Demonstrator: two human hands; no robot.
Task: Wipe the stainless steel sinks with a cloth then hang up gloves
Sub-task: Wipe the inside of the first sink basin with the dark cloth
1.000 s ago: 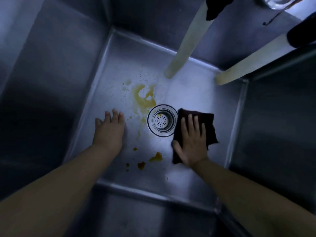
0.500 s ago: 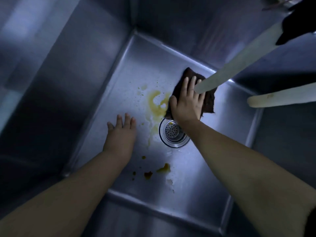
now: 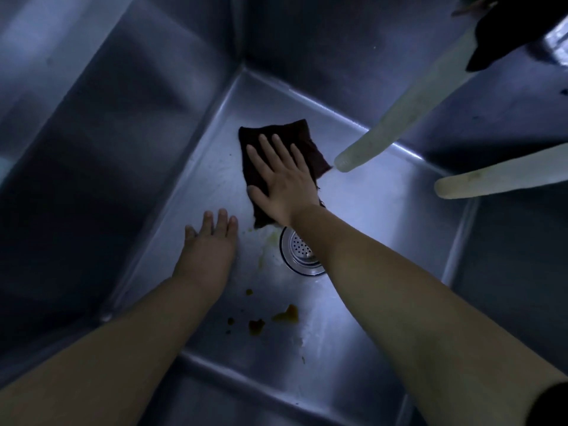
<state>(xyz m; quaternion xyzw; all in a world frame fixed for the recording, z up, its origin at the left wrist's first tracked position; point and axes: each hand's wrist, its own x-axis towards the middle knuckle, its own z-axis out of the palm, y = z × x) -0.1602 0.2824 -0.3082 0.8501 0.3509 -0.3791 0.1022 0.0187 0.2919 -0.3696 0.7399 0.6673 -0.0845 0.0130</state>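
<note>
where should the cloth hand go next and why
Probably drag the cloth back toward the person, past the drain, over the brown spots near the front of the sink floor. The right hand presses it flat at the far corner; those spots look unwiped.

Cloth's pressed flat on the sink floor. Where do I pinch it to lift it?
Probably the far corner of the cloth, coming from above. It pokes out bare past the right hand that presses the middle flat, and the hose crowds the right edge.
</note>
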